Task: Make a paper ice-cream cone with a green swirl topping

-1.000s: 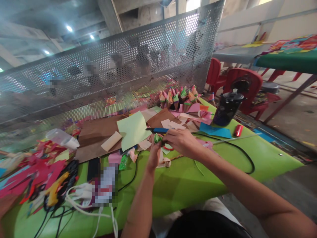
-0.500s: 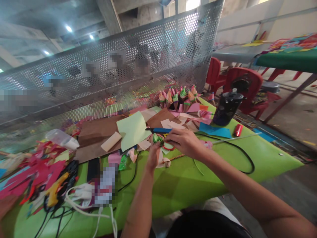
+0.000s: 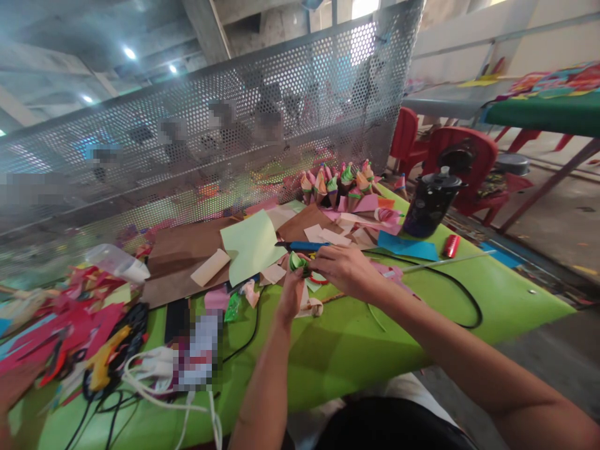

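My left hand (image 3: 291,295) is closed around a small green folded paper swirl (image 3: 296,261), which looks like the top of a paper ice-cream cone. Coming in from the right, my right hand (image 3: 345,270) has its fingers pinched at the swirl's right edge; the fingertips are partly hidden. Just beyond the hands lies a blue utility knife (image 3: 300,246). Under the right fingers, part of a red ring-shaped handle (image 3: 320,279) shows. Beside the left wrist is a curled cream paper strip (image 3: 315,306).
Several finished paper cones (image 3: 347,181) stand by the perforated metal screen (image 3: 234,144). A dark jug (image 3: 432,203) is at the right. Pale green paper (image 3: 253,247), a yellow glue gun (image 3: 105,359), white cables (image 3: 154,369) and pink scraps (image 3: 84,322) lie leftward.
My right hand has shifted slightly left and its fingers have closed in at the swirl's edge. The left hand stays almost in place, still holding the swirl.
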A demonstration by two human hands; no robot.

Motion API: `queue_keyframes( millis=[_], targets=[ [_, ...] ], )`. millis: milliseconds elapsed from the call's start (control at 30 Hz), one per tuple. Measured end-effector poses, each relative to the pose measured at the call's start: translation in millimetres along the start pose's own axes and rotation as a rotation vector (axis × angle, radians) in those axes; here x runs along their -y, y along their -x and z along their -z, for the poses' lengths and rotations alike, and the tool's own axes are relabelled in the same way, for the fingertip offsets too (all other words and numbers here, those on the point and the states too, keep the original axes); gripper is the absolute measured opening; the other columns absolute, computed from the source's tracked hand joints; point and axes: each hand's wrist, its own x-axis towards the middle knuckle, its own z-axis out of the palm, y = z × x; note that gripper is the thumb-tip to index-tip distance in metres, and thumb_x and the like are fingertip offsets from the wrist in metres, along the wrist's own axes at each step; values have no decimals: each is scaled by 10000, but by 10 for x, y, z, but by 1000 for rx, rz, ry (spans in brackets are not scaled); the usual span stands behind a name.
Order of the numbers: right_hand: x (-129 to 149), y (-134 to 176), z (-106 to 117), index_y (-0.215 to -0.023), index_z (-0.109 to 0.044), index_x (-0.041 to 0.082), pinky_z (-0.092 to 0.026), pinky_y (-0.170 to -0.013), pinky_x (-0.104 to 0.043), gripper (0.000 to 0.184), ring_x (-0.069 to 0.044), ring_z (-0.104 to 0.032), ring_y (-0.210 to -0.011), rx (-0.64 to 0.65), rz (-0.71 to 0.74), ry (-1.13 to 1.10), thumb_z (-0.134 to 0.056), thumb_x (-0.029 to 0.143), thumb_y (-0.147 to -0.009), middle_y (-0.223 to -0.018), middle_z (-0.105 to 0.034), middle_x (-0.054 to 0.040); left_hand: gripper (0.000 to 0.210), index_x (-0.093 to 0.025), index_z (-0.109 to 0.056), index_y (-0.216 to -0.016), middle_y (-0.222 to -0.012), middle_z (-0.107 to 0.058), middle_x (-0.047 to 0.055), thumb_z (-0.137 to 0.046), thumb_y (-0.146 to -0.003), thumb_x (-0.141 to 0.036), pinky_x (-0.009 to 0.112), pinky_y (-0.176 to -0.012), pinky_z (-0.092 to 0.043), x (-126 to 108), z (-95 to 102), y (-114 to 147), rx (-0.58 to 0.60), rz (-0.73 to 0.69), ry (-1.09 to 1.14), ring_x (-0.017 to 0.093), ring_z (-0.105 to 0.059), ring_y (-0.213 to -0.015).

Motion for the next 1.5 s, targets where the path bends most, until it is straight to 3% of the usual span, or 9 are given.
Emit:
queue_keyframes(
  millis=[167,333,700,1000,1333,1500],
  targets=[
    [-42,45,2,-1010,-754,196,-469,-712,-263,175,-166,-653,-796,-109,-86,-227,-579,201,-995,-909,-722,-69,290,-216,-567,-943,-884,-599,1,-734,-756,-361,302,-856,-450,-86,-22,19,5,45,43,152,-547,-827],
    [-75,108,-14,-943,-762,197,-534,-727,-276,154,-175,-694,-808,-160,-172,-377,-611,186,-972,-915,-733,-76,290,-199,-595,-900,-860,-610,6,-763,-721,-353,290,-788,-449,-122,-17,33,6,22,33,138,-540,-771],
    [-39,196,-194,-1068,-774,224,-567,-730,-275,197,-186,-722,-835,-123,-147,-301,-610,185,-968,-969,-741,-92,233,-197,-609,-914,-910,-628,15,-730,-742,-296,298,-870,-458,-90,15,35,-46,63,12,164,-586,-890],
    [-78,292,-171,-1087,-760,226,-574,-732,-277,202,-182,-724,-840,-223,-233,-437,-598,180,-976,-973,-750,-84,289,-185,-619,-874,-831,-612,16,-764,-717,-379,298,-742,-459,-132,-28,41,25,44,6,146,-548,-746],
    [-8,318,-125,-1242,-706,226,-545,-711,-280,287,-178,-684,-813,-115,-277,-543,-532,219,-1013,-942,-703,-77,295,-215,-656,-920,-856,-630,23,-755,-734,-421,318,-748,-497,-132,-43,90,-2,96,102,172,-598,-779],
    [16,311,-111,-1254,-700,203,-548,-727,-293,296,-189,-680,-838,-92,-301,-588,-526,214,-1015,-938,-685,-84,362,-221,-655,-943,-899,-630,35,-713,-757,-526,351,-780,-495,-162,-26,104,-7,114,78,188,-606,-797]
  ],
)
